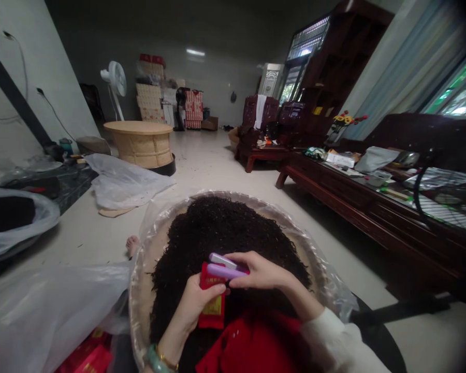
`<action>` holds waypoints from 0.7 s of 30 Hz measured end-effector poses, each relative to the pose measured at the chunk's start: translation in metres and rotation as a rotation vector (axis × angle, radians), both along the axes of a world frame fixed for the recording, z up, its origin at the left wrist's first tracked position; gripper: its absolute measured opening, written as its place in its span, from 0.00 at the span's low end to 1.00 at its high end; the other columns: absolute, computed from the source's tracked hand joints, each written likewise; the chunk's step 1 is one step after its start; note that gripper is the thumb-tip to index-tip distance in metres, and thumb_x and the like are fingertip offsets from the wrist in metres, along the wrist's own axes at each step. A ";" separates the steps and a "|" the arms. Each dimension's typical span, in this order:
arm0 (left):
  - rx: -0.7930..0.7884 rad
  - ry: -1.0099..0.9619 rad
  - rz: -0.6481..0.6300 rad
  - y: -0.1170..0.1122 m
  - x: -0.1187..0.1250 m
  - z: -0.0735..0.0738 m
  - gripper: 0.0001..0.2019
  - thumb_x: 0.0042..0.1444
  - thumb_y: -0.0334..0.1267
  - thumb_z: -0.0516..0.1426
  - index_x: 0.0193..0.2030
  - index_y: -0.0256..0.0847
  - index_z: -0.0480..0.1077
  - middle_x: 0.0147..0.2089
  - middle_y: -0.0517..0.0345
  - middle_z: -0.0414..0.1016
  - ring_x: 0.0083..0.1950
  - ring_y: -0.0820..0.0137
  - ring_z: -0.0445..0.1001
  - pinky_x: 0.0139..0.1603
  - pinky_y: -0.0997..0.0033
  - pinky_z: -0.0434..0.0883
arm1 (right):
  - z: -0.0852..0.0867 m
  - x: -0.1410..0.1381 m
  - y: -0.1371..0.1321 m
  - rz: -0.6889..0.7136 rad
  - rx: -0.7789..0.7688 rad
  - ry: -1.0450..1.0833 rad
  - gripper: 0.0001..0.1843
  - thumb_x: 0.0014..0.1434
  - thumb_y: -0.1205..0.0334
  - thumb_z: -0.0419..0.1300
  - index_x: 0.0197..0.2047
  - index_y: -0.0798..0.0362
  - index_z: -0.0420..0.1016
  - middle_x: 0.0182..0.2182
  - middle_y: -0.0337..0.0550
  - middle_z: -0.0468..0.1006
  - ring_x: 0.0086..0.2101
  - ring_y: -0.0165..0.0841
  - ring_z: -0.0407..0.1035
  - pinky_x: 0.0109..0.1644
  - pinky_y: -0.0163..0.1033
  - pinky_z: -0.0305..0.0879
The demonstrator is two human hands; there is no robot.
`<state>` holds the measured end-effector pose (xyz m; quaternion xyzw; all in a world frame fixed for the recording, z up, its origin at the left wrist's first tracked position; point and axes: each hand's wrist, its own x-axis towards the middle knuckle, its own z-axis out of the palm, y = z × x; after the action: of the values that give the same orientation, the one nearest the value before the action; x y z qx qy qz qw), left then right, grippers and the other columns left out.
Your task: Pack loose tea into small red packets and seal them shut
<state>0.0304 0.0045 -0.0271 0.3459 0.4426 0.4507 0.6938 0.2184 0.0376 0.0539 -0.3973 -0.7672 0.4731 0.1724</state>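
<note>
My left hand (194, 305) is closed around a small red packet (213, 303) with a gold label, held upright over a wide round basket (140, 290) lined with clear plastic. A big heap of dark dried leaves (221, 233) fills the basket. My right hand (262, 272) grips a purple clamp-like handheld tool (224, 265), whose two jaws sit at the packet's top edge. More red material (252, 344) lies in my lap below the hands.
Clear plastic bags (42, 311) lie at my left, with red packets (87, 357) under them. A bare foot (132, 244) shows beside the basket. A dark wooden bench (373, 207) with clutter runs along the right. A round wooden table (143, 142) and a fan (115, 83) stand further back.
</note>
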 end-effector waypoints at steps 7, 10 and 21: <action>-0.017 0.016 -0.015 -0.004 0.004 0.009 0.23 0.27 0.42 0.73 0.32 0.32 0.77 0.26 0.53 0.80 0.27 0.65 0.77 0.31 0.70 0.71 | 0.012 -0.018 0.004 0.057 0.155 -0.178 0.16 0.55 0.54 0.61 0.42 0.56 0.79 0.25 0.36 0.71 0.25 0.27 0.58 0.27 0.30 0.51; -0.042 0.018 -0.021 -0.005 0.005 0.009 0.22 0.29 0.43 0.72 0.31 0.32 0.76 0.25 0.55 0.79 0.26 0.67 0.76 0.29 0.72 0.70 | 0.011 -0.022 0.002 0.013 0.161 -0.205 0.12 0.55 0.57 0.61 0.38 0.55 0.80 0.22 0.33 0.68 0.24 0.26 0.55 0.27 0.31 0.49; -0.026 0.038 -0.023 -0.003 0.005 -0.008 0.22 0.31 0.46 0.71 0.31 0.32 0.76 0.25 0.53 0.79 0.26 0.66 0.76 0.29 0.70 0.71 | 0.007 -0.022 0.001 -0.016 0.122 -0.180 0.12 0.54 0.60 0.60 0.39 0.55 0.80 0.23 0.34 0.71 0.24 0.26 0.56 0.27 0.31 0.50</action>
<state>0.0351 0.0014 -0.0351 0.3504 0.4574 0.4301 0.6950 0.1961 0.0389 0.0612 -0.4332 -0.8037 0.3866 0.1303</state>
